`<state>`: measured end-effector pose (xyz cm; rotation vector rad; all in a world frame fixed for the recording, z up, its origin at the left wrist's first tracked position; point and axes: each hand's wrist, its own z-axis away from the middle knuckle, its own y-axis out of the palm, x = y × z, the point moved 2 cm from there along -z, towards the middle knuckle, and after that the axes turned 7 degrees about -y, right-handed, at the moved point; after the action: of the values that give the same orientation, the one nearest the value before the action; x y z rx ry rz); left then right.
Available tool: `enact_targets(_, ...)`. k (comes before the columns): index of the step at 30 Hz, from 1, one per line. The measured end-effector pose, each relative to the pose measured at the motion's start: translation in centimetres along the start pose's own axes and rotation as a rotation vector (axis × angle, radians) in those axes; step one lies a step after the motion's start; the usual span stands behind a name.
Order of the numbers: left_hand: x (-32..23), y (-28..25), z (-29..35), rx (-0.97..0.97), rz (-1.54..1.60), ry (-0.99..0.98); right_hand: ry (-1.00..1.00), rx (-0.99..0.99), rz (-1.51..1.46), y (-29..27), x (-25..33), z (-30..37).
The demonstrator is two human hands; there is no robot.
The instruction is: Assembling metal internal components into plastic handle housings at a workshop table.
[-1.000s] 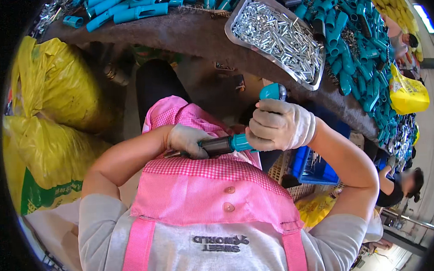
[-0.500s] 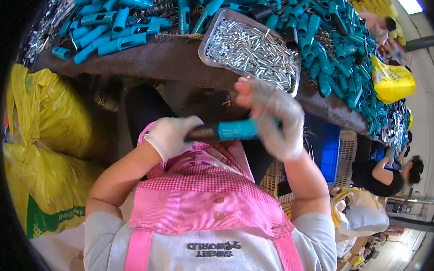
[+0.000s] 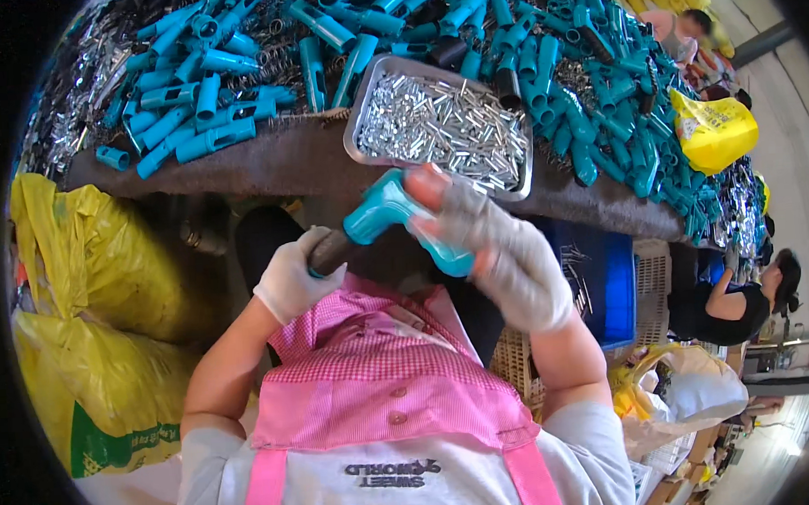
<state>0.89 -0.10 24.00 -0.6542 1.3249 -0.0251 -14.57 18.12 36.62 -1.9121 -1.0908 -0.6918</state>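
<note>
Both hands engaged: left hand (image 3: 290, 283) clamps dark sleeve (image 3: 335, 249), right hand (image 3: 520, 258) touches teal handle (image 3: 376, 216), closure unclear. I'd expect stiff, slick; grip sleeve.

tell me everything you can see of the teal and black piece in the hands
The piece has a smooth, glossy teal part, plastic-looking and bent like an elbow, joined to a dark, duller tube. It is held in the air between the apron and the bench, tube toward the lower left, bend uppermost in the picture. The left hand grips the tube; the right hand's fingers overlap the teal part, too blurred to tell how firmly they hold.
</note>
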Motion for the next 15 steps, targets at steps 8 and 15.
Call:
enact_targets(8,-0.9,-0.2,0.2,-0.034,-0.175,-0.036,0.150,-0.076,-0.145,0.2,0.1,-0.1)
enact_targets(15,-2.5,-0.3,1.5,-0.021,-0.140,0.077,0.268,-0.084,-0.048,-1.8,-3.4,1.6)
